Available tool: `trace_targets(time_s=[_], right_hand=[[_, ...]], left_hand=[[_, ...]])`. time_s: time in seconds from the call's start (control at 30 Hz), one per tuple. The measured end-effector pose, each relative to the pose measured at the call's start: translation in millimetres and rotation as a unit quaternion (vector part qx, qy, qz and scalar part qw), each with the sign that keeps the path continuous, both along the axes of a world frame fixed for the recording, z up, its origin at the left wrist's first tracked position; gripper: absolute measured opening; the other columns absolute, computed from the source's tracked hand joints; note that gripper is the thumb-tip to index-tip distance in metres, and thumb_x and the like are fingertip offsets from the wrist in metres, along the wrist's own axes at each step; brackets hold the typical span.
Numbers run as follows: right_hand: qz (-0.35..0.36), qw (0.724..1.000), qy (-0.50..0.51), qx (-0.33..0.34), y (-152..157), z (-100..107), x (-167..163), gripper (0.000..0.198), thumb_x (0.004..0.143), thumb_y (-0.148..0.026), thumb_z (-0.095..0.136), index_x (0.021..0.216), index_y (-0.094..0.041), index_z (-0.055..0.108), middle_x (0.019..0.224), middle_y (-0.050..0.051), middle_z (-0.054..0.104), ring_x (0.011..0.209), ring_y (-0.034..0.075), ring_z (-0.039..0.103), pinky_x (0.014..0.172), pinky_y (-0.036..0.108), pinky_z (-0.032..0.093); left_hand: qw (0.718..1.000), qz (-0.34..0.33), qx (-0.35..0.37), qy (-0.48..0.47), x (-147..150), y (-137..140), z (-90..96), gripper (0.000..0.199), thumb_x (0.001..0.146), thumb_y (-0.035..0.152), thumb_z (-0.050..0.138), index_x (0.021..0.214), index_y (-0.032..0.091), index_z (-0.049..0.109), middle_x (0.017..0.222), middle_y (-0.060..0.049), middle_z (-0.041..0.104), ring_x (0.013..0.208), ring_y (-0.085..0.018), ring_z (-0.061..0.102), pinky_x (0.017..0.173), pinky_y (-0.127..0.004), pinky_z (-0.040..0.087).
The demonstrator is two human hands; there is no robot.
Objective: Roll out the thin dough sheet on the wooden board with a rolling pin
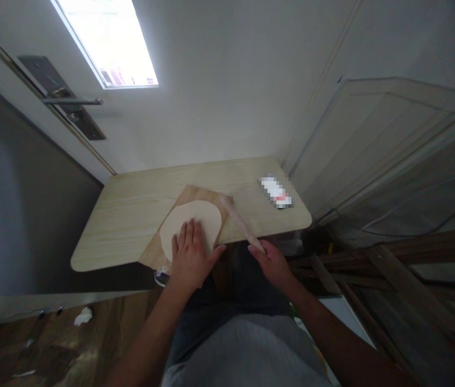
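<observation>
A pale round sheet of rolled dough lies on a brown wooden board, which rests at an angle on the light wood table. Flat on the lower part of the dough is my left hand, its fingers stretched out and the thumb spread to the right. My right hand is closed round the near end of a rolling pin. The pin slants up and to the left, and its far end meets the upper right corner of the board, beside the dough.
A pixelated phone-like object lies on the right side of the table. Behind the table is a white door with a metal handle and a bright window. Wooden beams stand at the right; scraps of white paper lie on the floor.
</observation>
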State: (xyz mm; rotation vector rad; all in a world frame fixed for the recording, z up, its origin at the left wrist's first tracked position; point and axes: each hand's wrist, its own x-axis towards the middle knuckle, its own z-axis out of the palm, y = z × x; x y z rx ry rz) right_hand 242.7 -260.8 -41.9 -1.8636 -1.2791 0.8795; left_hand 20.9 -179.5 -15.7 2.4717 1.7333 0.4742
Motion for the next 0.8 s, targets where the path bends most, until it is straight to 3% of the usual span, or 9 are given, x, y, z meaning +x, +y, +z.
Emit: trace_targets(time_s=[0.1,0.3,0.53,0.8], right_hand=[[0.018,1.000,0.003,-0.002,0,6,-8,0.041,0.092,-0.059,0.051,0.084,-0.019,0.059,0.063,-0.003,0.053,0.062,0.016,0.051,0.058,0.026,0.036],[0.082,0.996,-0.018,-0.015,4,15,-33,0.035,0.094,-0.053,0.052,0.089,-0.020,0.061,0.067,-0.001,0.059,0.064,0.016,0.055,0.059,0.025,0.035],[0.125,0.988,-0.084,-0.023,5,16,-48,0.035,0.096,-0.053,0.052,0.082,-0.021,0.056,0.065,-0.001,0.058,0.059,0.014,0.053,0.055,0.026,0.026],[0.136,0.986,-0.084,-0.035,7,22,-44,0.042,0.099,-0.057,0.046,0.081,-0.020,0.057,0.064,0.000,0.058,0.058,0.014,0.053,0.055,0.026,0.026]], left_hand=[[0.999,-0.019,0.004,0.038,-11,-23,-9.9,0.092,0.085,0.061,0.059,0.155,0.011,0.028,0.161,-0.022,0.031,0.151,-0.037,0.027,0.119,-0.061,0.024],[0.997,-0.056,0.005,0.054,-30,-22,-13.2,0.081,0.088,0.046,0.059,0.157,0.018,0.027,0.162,-0.015,0.031,0.151,-0.032,0.027,0.121,-0.059,0.023],[0.998,-0.035,0.020,0.050,-46,-29,-14.5,0.082,0.090,0.054,0.054,0.157,0.016,0.026,0.161,-0.016,0.035,0.150,-0.034,0.029,0.120,-0.061,0.023],[0.999,-0.028,0.012,0.036,-51,-29,-12.6,0.081,0.089,0.053,0.057,0.156,0.020,0.028,0.160,-0.016,0.036,0.150,-0.034,0.030,0.119,-0.063,0.025]])
